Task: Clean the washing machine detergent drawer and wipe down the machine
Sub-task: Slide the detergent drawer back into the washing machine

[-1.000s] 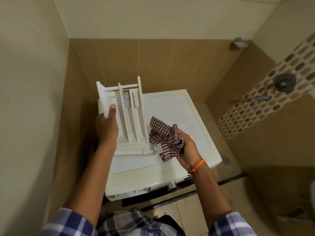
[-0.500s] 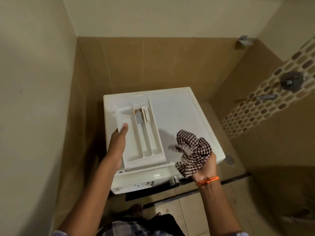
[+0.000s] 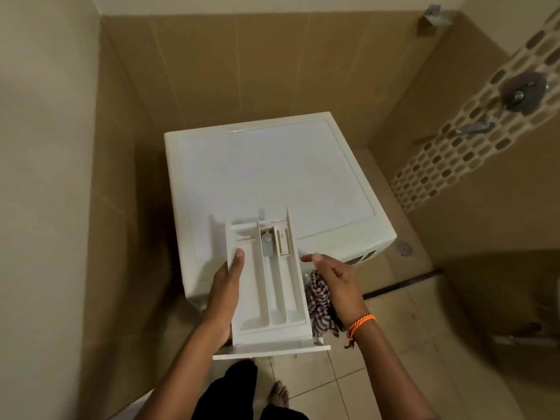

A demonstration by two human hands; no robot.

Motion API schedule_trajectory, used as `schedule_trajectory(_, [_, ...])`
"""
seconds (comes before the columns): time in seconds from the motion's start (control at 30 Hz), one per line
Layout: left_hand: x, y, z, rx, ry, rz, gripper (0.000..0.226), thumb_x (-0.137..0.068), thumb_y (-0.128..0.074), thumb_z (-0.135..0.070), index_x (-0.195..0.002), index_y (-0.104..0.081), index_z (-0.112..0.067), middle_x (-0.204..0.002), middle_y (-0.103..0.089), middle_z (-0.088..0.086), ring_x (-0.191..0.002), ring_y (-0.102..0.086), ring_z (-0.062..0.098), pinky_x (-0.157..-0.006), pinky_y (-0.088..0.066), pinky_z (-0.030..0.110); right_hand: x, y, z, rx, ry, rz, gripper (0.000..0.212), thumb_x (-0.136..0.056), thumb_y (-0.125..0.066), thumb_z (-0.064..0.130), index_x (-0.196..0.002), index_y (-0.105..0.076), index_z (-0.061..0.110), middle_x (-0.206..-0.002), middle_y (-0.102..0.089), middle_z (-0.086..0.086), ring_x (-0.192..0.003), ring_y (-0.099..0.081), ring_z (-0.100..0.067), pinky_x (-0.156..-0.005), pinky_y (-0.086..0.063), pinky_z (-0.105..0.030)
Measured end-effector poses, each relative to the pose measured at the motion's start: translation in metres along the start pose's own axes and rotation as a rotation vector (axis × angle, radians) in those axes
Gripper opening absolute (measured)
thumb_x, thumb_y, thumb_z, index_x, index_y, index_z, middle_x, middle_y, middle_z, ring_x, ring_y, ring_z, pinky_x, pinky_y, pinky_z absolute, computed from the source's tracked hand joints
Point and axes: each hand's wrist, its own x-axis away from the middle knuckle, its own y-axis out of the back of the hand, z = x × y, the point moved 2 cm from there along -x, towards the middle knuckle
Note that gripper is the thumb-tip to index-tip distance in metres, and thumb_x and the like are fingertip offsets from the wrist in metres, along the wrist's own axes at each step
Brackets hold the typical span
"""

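The white detergent drawer (image 3: 272,286) with its long compartments is out of the machine, held level in front of the washing machine (image 3: 272,174). My left hand (image 3: 224,295) grips the drawer's left side, thumb on its rim. My right hand (image 3: 336,283) is at the drawer's right side, fingers partly spread toward it, with the checkered cloth (image 3: 319,304) bunched under the palm. The drawer's front panel (image 3: 272,350) faces me. The machine's white top is bare.
Tan tiled walls close in on the left and behind the machine. A tap and shower valve (image 3: 521,92) stick out of the right wall. A floor drain (image 3: 404,248) lies right of the machine. My foot (image 3: 280,395) stands on the tiled floor below.
The drawer has come off the machine's top toward me and now hovers in front of it. My right hand with the cloth has moved in against the drawer's right side.
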Motion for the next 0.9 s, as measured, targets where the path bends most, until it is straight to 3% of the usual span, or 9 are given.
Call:
schedule_trajectory(0.1, [0.018, -0.009, 0.03, 0.008, -0.031, -0.044, 0.09, -0.091, -0.04, -0.078, -0.167, -0.031, -0.031, -0.171, -0.035, -0.008, -0.159, -0.031, 0.021, -0.128, -0.024, 0.043, 0.024, -0.008, -0.02, -0.105, 0.027, 0.07, 0.033, -0.1, -0.066, 0.037, -0.132, -0.073, 0.029, -0.132, -0.072, 0.015, -0.131, -0.061, -0.001, -0.115, -0.045, -0.03])
schedule_trajectory(0.2, [0.032, -0.006, 0.069, 0.04, -0.015, -0.08, 0.088, -0.091, -0.032, -0.083, -0.167, -0.027, -0.039, -0.171, -0.031, -0.015, -0.16, -0.028, 0.015, -0.133, -0.019, 0.045, 0.044, -0.008, -0.044, -0.134, 0.001, 0.165, 0.049, -0.1, -0.067, 0.034, -0.148, -0.057, 0.039, -0.132, -0.07, 0.022, -0.134, -0.057, 0.002, -0.118, -0.041, -0.028])
schedule_trajectory(0.33, [0.039, 0.01, 0.123, 0.018, -0.02, -0.107, 0.09, -0.09, -0.034, -0.09, -0.166, -0.032, -0.042, -0.168, -0.035, -0.021, -0.158, -0.03, 0.01, -0.132, -0.02, 0.042, 0.066, -0.012, -0.071, -0.015, -0.032, 0.367, 0.063, -0.103, -0.064, 0.033, -0.158, -0.037, 0.046, -0.07, -0.063, 0.029, -0.091, -0.062, 0.007, -0.123, -0.035, -0.037])
schedule_trajectory(0.43, [0.048, 0.017, 0.147, -0.021, -0.012, -0.115, 0.075, -0.102, -0.03, -0.075, -0.167, -0.029, -0.039, -0.17, -0.032, -0.018, -0.161, -0.026, 0.012, -0.129, -0.019, 0.039, 0.076, -0.017, -0.089, -0.007, -0.055, 0.432, 0.065, -0.105, -0.063, 0.029, -0.161, -0.032, 0.043, -0.058, -0.055, 0.021, -0.077, -0.061, 0.007, -0.125, -0.034, -0.048])
schedule_trajectory(0.5, [0.052, 0.023, 0.159, -0.043, 0.007, -0.134, 0.071, -0.105, -0.028, -0.069, -0.169, -0.027, -0.036, -0.174, -0.029, -0.013, -0.162, -0.024, 0.015, -0.129, -0.018, 0.038, 0.083, -0.025, -0.098, 0.083, 0.0, 0.386, 0.066, -0.104, -0.063, 0.034, -0.159, -0.031, 0.05, -0.056, -0.048, 0.018, -0.066, -0.052, 0.004, -0.117, -0.044, -0.043])
schedule_trajectory(0.6, [0.051, 0.031, 0.175, -0.085, 0.014, -0.151, 0.085, -0.096, -0.028, -0.081, -0.168, -0.03, -0.037, -0.174, -0.032, -0.01, -0.161, -0.028, 0.019, -0.133, -0.021, 0.046, 0.097, -0.04, -0.11, 0.489, 0.199, 0.227, 0.063, -0.106, -0.056, 0.044, -0.156, -0.023, 0.064, -0.058, -0.045, 0.01, -0.054, -0.043, -0.006, -0.071, -0.055, -0.033])
schedule_trajectory(0.63, [0.049, 0.034, 0.181, -0.095, 0.013, -0.155, 0.089, -0.092, -0.028, -0.083, -0.168, -0.031, -0.037, -0.173, -0.034, -0.009, -0.161, -0.03, 0.02, -0.133, -0.022, 0.049, 0.101, -0.046, -0.113, 0.623, 0.257, 0.188, 0.058, -0.107, -0.052, 0.045, -0.156, -0.026, 0.062, -0.061, -0.05, 0.009, -0.054, -0.046, -0.008, -0.064, -0.055, -0.032])
schedule_trajectory(0.73, [0.044, 0.041, 0.194, -0.088, 0.023, -0.179, 0.091, -0.09, -0.029, -0.082, -0.168, -0.032, -0.036, -0.173, -0.035, -0.007, -0.16, -0.031, 0.022, -0.132, -0.024, 0.051, 0.109, -0.065, -0.12, 0.826, 0.294, 0.152, 0.044, -0.108, -0.046, 0.047, -0.152, -0.046, 0.049, -0.077, -0.06, 0.01, -0.067, -0.055, -0.008, -0.068, -0.057, -0.035])
schedule_trajectory(0.9, [0.025, 0.05, 0.201, -0.077, 0.022, -0.172, 0.073, -0.106, -0.032, -0.069, -0.167, -0.034, -0.029, -0.173, -0.035, -0.003, -0.16, -0.031, 0.024, -0.13, -0.024, 0.044, 0.103, -0.096, -0.127, 1.057, 0.279, 0.137, 0.046, -0.106, -0.043, 0.035, -0.152, -0.048, 0.036, -0.081, -0.059, 0.003, -0.073, -0.058, -0.019, -0.064, -0.05, -0.035])
